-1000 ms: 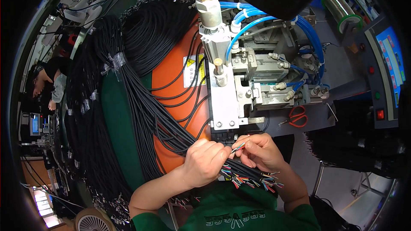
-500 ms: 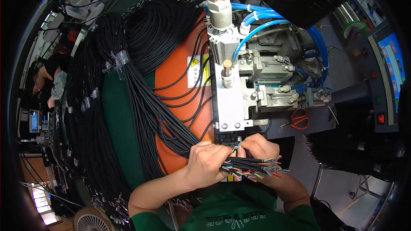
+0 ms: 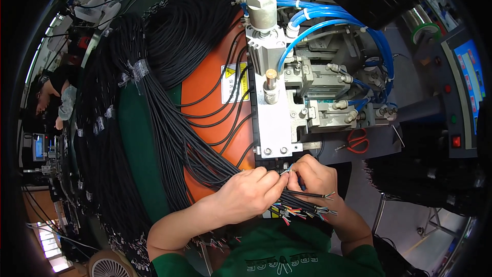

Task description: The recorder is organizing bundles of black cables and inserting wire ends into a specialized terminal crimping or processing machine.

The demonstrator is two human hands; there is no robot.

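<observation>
1. the thin wires [image 3: 288,170] are between the two hands, just below the metal machine [image 3: 271,123], in the lower middle of the frame; their exact tips are hard to make out.
2. the left hand [image 3: 251,191] has thumb and forefinger closed narrow at these wires; how its other fingers hold the black cables [image 3: 215,166] is hidden, so i cannot tell.
3. the right hand [image 3: 316,177] has its fingers narrow too, seemingly pinching the same wires; a light pinch near the tips should part them without bending the strands.
4. it would help to steady the cable close to where its jacket ends, so any pull falls there rather than on the thin cores.
5. the other coloured ends [image 3: 292,213] splay out below the right hand; best let them hang clear, so none gets mixed in.
6. the machine's lower edge is near the fingers; working below it seems safer.
</observation>
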